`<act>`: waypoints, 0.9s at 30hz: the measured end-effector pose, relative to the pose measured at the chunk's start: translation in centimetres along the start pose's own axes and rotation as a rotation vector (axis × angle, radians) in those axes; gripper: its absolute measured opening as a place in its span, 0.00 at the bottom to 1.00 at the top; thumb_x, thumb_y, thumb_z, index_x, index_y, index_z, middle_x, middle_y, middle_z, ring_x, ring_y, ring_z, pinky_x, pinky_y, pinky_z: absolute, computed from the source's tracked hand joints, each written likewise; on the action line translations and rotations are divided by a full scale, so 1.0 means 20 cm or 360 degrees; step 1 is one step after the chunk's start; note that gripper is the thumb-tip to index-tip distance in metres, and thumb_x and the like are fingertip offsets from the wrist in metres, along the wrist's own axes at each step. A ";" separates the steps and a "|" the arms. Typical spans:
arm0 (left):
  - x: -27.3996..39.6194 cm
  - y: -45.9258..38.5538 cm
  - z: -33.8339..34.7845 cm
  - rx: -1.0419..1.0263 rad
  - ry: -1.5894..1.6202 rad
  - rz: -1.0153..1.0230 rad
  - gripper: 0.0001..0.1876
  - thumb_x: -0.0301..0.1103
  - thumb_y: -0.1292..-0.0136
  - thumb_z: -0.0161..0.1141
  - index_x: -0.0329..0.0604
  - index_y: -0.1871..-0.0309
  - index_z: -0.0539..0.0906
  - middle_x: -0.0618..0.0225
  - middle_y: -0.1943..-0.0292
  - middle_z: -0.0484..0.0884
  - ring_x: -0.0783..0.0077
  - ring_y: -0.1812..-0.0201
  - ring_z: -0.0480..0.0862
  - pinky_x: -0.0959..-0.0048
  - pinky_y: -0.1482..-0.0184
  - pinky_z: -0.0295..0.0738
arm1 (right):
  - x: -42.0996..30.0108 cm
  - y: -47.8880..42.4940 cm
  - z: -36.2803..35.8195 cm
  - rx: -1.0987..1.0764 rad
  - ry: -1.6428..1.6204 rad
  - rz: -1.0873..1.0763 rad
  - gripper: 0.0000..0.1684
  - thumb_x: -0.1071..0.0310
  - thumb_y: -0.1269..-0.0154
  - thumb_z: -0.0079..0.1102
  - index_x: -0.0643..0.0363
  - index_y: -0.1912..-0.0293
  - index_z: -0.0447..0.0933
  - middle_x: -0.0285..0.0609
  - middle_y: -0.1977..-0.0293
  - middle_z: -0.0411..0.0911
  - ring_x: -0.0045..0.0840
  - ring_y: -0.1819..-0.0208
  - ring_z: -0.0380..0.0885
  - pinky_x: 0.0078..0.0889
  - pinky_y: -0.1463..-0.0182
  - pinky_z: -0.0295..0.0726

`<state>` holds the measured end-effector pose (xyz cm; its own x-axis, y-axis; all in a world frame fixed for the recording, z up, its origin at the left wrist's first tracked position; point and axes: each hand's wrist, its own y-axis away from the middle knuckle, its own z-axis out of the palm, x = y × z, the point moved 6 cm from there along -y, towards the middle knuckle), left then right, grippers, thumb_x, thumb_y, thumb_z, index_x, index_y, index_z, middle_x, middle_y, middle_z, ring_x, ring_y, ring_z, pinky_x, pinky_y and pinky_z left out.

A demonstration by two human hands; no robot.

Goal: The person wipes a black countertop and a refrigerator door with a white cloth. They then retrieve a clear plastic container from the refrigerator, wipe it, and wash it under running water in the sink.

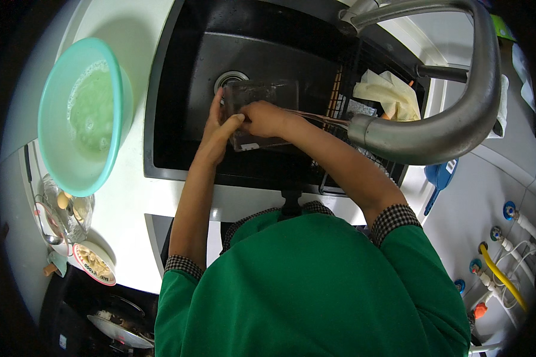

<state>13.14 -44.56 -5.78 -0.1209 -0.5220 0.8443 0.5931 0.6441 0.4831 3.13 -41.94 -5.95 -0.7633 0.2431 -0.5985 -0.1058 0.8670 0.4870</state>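
My left hand (219, 131) grips the left side of a clear plastic container (279, 91), held over the black sink (254, 53) near its drain (230, 79). My right hand (261, 118) is at the container, its fingers bent and close to my left thumb; what its fingertips hold or touch is hidden. Water (315, 117) runs from the curved metal faucet (384, 134) towards the container and my right wrist. A small white label is on the container's lower edge.
A turquoise basin (116, 111) of sudsy water stands on the white counter (116, 214) at left. Below it are a bag with eggs (63, 200), a ladle (52, 239) and a bowl of food (94, 263). A wire rack (335, 98) with a pale yellow cloth (391, 93) is at the sink's right.
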 end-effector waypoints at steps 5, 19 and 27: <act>-0.01 -0.01 0.00 0.0059 0.0015 -0.0082 0.50 0.42 0.54 0.62 0.44 0.30 0.45 0.41 0.39 0.57 0.48 0.37 0.60 0.60 0.38 0.58 | 0.05 0.01 -0.02 0.0222 0.0261 0.0118 0.17 0.65 0.44 0.53 0.61 0.55 0.76 0.53 0.60 0.76 0.42 0.56 0.76 0.39 0.50 0.74; -0.05 -0.02 -0.03 0.0125 -0.0011 -0.0185 0.51 0.43 0.56 0.62 0.42 0.30 0.44 0.41 0.37 0.54 0.47 0.35 0.57 0.57 0.37 0.55 | 0.05 0.00 0.02 -0.0224 0.0162 0.0346 0.20 0.60 0.40 0.52 0.65 0.55 0.75 0.52 0.49 0.67 0.41 0.48 0.69 0.39 0.45 0.70; -0.03 -0.01 -0.02 0.0135 0.0018 -0.0178 0.51 0.44 0.55 0.62 0.41 0.30 0.45 0.41 0.36 0.53 0.45 0.35 0.56 0.54 0.37 0.54 | 0.00 0.04 -0.01 -0.0377 0.0181 0.0561 0.21 0.56 0.37 0.49 0.66 0.59 0.77 0.53 0.57 0.73 0.43 0.55 0.74 0.40 0.47 0.71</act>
<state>13.38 -44.58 -6.53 -0.1731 -0.5991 0.7817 0.5070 0.6262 0.5922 2.89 -41.27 -5.42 -0.8428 0.4451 -0.3025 0.0403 0.6127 0.7893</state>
